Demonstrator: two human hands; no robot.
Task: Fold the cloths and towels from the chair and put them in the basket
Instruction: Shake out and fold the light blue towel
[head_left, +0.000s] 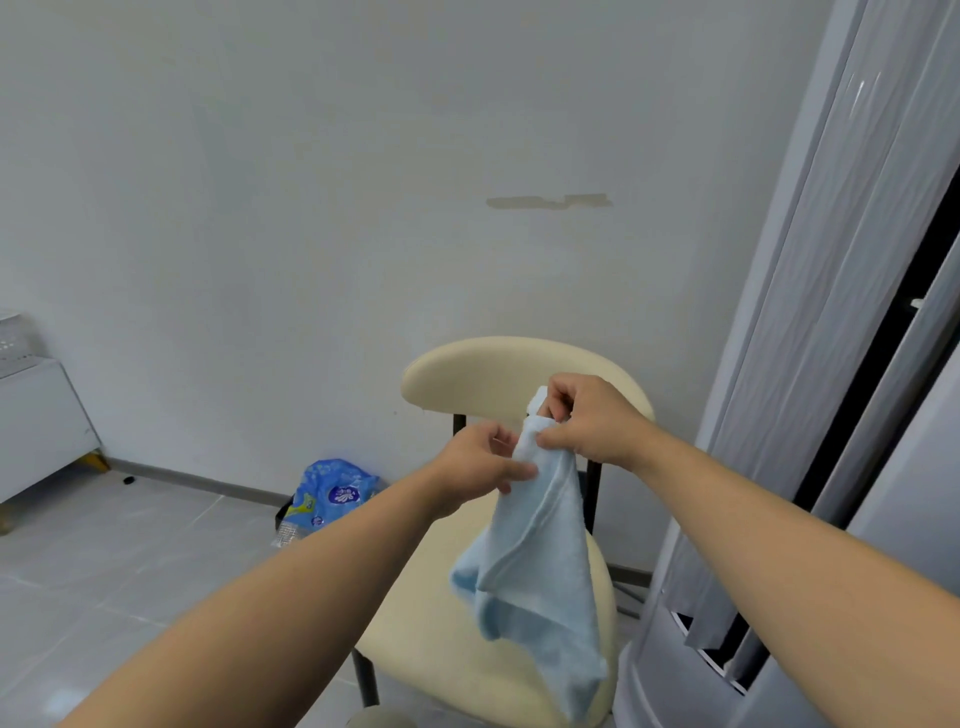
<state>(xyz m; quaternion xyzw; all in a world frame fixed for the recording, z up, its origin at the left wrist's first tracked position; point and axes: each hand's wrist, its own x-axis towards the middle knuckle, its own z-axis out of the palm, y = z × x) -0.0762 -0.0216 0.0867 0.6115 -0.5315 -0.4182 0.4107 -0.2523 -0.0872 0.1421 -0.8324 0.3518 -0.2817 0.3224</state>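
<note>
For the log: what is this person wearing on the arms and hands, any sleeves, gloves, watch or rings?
Nothing shows. The left forearm and right forearm are bare to the frame edge, with no sleeve in view. The left hand and right hand are ungloved, and no watch, bracelet or ring is visible.

Cream chair stands against a pale wall | right hand pinches the top of a light blue towel before the chair's backrest | left hand pinches the towel's edge just below | towel hangs bunched over the chair's seat | blue plastic bag lies left of the chair
</note>
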